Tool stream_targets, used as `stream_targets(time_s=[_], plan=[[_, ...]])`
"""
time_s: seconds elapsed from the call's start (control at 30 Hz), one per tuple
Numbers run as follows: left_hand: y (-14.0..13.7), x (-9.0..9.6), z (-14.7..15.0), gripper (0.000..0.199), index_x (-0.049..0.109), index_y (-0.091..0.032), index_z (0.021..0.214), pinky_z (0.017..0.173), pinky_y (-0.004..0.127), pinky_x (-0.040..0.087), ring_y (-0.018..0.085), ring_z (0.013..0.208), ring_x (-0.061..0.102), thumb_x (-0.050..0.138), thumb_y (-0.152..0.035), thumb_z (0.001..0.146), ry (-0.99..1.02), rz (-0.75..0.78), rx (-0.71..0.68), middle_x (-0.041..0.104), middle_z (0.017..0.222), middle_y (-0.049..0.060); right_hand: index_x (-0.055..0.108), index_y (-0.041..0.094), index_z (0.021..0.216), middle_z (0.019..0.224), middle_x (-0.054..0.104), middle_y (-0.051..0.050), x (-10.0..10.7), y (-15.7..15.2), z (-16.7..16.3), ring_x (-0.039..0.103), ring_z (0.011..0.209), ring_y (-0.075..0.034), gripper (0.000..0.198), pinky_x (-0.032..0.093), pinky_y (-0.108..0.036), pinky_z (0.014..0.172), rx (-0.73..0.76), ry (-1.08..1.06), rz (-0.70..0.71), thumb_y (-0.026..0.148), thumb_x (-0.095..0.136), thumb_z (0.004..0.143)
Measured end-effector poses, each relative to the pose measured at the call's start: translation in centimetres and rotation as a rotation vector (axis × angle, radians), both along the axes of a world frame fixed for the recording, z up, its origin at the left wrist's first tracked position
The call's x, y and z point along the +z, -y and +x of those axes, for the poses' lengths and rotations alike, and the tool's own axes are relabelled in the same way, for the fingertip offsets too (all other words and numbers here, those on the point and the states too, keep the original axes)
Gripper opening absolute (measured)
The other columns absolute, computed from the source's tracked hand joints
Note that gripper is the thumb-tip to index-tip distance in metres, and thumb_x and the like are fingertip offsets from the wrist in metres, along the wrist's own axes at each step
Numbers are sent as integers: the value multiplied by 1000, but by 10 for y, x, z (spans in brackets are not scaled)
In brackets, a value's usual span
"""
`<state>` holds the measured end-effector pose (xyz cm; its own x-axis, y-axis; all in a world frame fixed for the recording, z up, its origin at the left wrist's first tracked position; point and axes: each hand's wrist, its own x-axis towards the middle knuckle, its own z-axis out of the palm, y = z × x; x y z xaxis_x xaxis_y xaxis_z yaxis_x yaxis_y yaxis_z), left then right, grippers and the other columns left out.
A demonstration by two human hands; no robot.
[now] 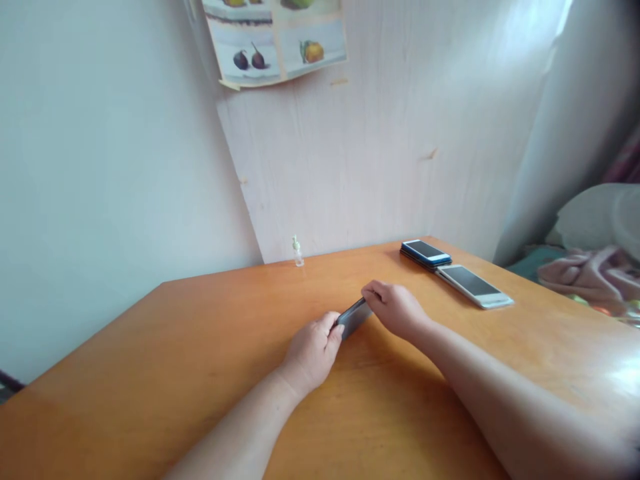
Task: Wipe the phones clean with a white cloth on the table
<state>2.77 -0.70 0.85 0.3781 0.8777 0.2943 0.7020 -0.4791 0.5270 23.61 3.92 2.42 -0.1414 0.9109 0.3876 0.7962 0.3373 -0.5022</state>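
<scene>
Slim dark phone [355,319], tilted, between left hand [313,345] and right hand [398,309]

You're in a room of a home: a glossy orange-brown wooden table [210,340], a paper poster of painted fruit [280,40], and crumpled dusty-pink cloth [590,273], perhaps bedding, at your right

probable phone [356,319] between left hand [311,351] and right hand [399,309]

The held phone [355,320] appears dark grey, the table [165,353] orange-brown.
</scene>
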Motion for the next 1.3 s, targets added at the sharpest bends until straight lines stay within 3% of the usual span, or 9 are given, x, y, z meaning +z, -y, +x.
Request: stream_targets(time_s=[0.1, 0.17, 0.33, 0.4, 0.6, 0.67, 0.83, 1.07, 1.3], plan=[[-1, -3, 0, 25, 59, -23, 107, 68, 26, 43, 18, 77, 62, 39, -35, 96, 68, -6, -3, 68, 89, 4, 67, 23, 92, 83, 69, -2, -2, 14, -16, 60, 74, -15, 23, 40, -24, 66, 264, -27, 0, 30, 44, 91], [-2, -5, -1, 25, 59, -23, 107, 67, 26, 43, 18, 77, 61, 40, -35, 96, 99, -18, -6, 68, 90, 4, 67, 23, 94, 85, 70, -2, -5, 15, -18, 61, 76, -16, 24, 41, -25, 67, 333, -60, -15, 32, 44, 91], [-5, -9, -2, 27, 61, -21, 101, 68, 26, 42, 17, 77, 59, 40, -37, 95, 160, -64, -2, 66, 86, 2, 66, 24, 101, 83, 71, -3, -19, -12, 4, 64, 75, -19, 26, 43, -27, 66, 58, -122, -32, 36, 46, 90], [-8, -11, -2, 27, 61, -20, 101, 70, 26, 43, 17, 79, 58, 41, -38, 95, 205, -93, -5, 66, 87, 2, 65, 24, 107, 88, 71, -5, -23, -15, 5, 65, 79, -21, 28, 45, -29, 69, 28, -118, -24, 36, 46, 89], [-14, -16, -4, 25, 60, -19, 99, 77, 27, 45, 18, 87, 60, 42, -36, 94, 379, -158, -35, 67, 95, 4, 63, 26, 116, 107, 69, -6, -22, 13, -28, 63, 96, -20, 33, 46, -30, 84, 466, -121, 5, 29, 42, 91], [-16, -16, -5, 25, 60, -18, 97, 76, 27, 45, 18, 86, 59, 44, -37, 94, 390, -184, -27, 67, 93, 3, 63, 25, 116, 106, 70, -6, -22, 8, -25, 63, 96, -21, 33, 47, -30, 84, 392, -127, -9, 30, 43, 91], [-20, -18, -7, 27, 60, -17, 96, 75, 27, 45, 17, 83, 58, 46, -40, 92, 401, -256, -8, 66, 89, 2, 65, 22, 109, 93, 72, -6, -27, -23, 6, 64, 85, -21, 29, 45, -29, 75, -11, -76, -90, 29, 47, 88], [-18, -16, -5, 29, 59, -16, 97, 76, 28, 47, 17, 83, 60, 46, -41, 91, 522, -317, 1, 67, 88, 3, 67, 21, 102, 96, 70, -6, -29, -27, 8, 62, 87, -19, 24, 43, -27, 75, 0, -44, -68, 25, 51, 85], [-19, -17, -3, 32, 54, -17, 115, 83, 31, 47, 17, 88, 62, 46, -38, 93, 619, -332, 2, 68, 95, 4, 68, 21, 100, 93, 72, -5, -30, -24, 3, 63, 86, -19, 23, 43, -27, 76, 49, -44, -137, 23, 52, 84]])
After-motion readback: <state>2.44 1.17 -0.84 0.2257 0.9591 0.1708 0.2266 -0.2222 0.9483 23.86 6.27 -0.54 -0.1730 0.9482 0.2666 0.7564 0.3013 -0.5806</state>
